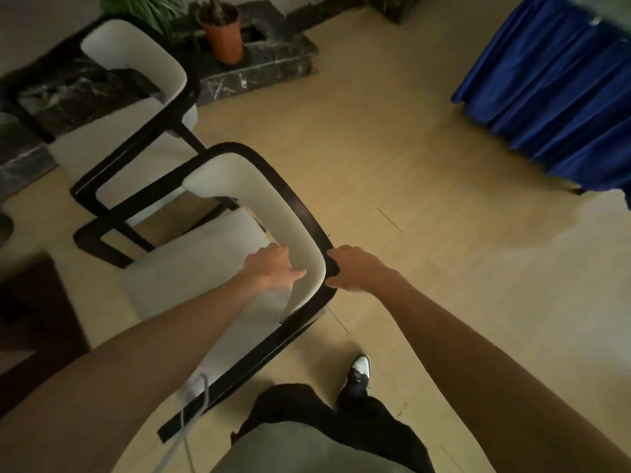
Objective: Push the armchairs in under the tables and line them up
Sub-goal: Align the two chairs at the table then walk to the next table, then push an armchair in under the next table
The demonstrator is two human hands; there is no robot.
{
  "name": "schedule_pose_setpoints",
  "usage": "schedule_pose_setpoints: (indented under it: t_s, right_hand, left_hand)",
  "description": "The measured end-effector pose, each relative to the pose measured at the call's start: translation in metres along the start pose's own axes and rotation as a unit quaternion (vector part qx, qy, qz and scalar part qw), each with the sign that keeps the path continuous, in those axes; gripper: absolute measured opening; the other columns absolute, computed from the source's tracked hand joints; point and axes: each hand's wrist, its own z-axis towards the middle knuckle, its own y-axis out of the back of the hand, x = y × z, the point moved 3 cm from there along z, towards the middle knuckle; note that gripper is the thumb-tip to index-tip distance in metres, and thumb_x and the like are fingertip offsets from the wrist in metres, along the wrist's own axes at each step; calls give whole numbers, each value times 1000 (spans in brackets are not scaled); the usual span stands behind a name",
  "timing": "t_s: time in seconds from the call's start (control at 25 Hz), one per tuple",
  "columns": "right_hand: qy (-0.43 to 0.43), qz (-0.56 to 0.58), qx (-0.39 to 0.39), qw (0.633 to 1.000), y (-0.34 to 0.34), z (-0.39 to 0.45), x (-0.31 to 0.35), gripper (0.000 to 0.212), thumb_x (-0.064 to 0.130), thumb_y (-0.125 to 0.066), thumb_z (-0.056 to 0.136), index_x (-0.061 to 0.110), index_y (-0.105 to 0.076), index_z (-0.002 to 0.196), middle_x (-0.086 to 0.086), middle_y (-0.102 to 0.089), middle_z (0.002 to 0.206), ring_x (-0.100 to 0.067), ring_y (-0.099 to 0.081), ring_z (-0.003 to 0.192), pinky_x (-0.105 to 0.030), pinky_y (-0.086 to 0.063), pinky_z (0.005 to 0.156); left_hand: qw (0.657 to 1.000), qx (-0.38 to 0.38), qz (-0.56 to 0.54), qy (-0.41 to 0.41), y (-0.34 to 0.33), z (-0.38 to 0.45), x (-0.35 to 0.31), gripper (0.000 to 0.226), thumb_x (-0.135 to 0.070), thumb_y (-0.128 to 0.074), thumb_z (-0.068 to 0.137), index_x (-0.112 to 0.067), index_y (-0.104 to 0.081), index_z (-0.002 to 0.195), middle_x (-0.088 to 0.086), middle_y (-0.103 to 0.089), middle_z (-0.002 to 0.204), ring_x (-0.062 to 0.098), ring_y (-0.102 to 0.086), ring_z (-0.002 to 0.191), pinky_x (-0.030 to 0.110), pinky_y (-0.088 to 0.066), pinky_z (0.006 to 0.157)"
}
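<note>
**Clearance: open floor right, crowded left**

Bare wooden floor (pixel 409 158) lies open to the right of the near armchair (pixel 211 261). A blue curtain (pixel 553 97) bounds the far right. To the left, a 2nd armchair (pixel 136 107) stands just beside it, backed by a dark marble counter (pixel 68 93) and a potted plant (pixel 223 35).

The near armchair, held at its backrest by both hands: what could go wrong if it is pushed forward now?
The near armchair stands very close to the second armchair, so their dark frames may collide. The left hand and right hand grip one corner of the backrest, so the chair may turn and end up out of line.
</note>
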Motion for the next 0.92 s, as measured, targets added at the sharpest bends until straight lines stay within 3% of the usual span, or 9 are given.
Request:
schedule_pose_setpoints:
  t_s: [0.16,0.32,0.52,0.8,0.92]
  right_hand:
    - [52,-44,16,998,41,36,-30,67,40,-66,92,15,-40,149,-12,-47,148,-33,-46,132,-46,-42,106]
    - [94,-87,37,991,67,71,-44,71,42,-63,94,18,-33,154,-10,-41,154,-33,-42,136,-48,-41,109]
    - [146,-136,66,978,105,132,-56,75,43,-62,93,19,-28,156,-12,-40,153,-34,-42,136,-48,-41,108]
    - [230,-218,95,944,176,235,-52,75,37,-62,93,16,-26,156,-15,-44,147,-36,-46,130,-46,-45,100]
    - [294,-259,125,912,188,265,-16,76,37,-62,93,17,-25,156,-15,-43,148,-36,-45,131,-46,-45,101]
  left_hand:
    - [997,8,-52,63,5,19,-22,65,-69,-58,83,-20,-53,126,2,-58,113,23,-59,106,45,-50,94]
    - [992,6,-58,109,9,39,-33,65,-69,-60,82,-21,-52,125,1,-57,107,22,-61,100,45,-53,90]
    - [977,-12,-121,176,21,92,-39,61,-65,-57,85,-19,-51,124,4,-58,114,27,-60,104,46,-52,89]
    - [942,-44,-200,265,56,173,-23,63,-72,-55,82,-22,-51,120,0,-58,112,21,-58,96,39,-50,83]
    - [899,-69,-264,343,59,169,-8,62,-63,-59,84,-18,-48,125,3,-56,117,22,-56,102,39,-49,87]
